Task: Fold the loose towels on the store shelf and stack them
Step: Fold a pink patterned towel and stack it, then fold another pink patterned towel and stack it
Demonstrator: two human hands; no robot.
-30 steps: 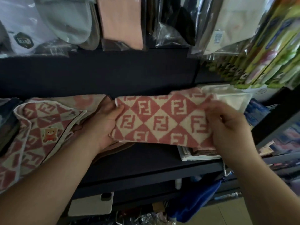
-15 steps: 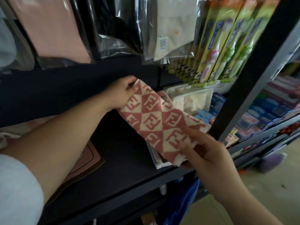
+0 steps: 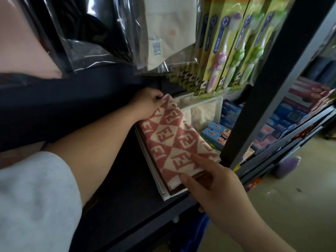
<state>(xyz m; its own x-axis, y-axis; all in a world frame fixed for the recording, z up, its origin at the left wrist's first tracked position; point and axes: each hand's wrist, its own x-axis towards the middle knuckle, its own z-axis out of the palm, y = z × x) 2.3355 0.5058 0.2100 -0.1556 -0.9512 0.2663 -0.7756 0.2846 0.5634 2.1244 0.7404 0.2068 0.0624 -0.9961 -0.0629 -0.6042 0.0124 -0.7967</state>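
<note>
Towel (image 3: 174,142) lay atop stack (image 3: 161,186); we saw left hand (image 3: 145,104) gripping far corner, right hand (image 3: 218,190) pressing near end, fingers (image 3: 198,159) straight.

Room left, blocked right
Shelf board (image 3: 116,179) lies bare left of the towel stack (image 3: 174,142); hanging packets (image 3: 163,33) overhang, white tray (image 3: 219,106) sits far, black post (image 3: 263,88) stands right

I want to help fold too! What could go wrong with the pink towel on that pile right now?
The pile sits near the front edge of the shelf, so a push from the right hand could slide it off. The towel lies a bit crooked on the pile; when the left hand lets go of its far corner, it might slump or unfold. The toothbrush packs hang just above that hand and could get bumped.
</note>
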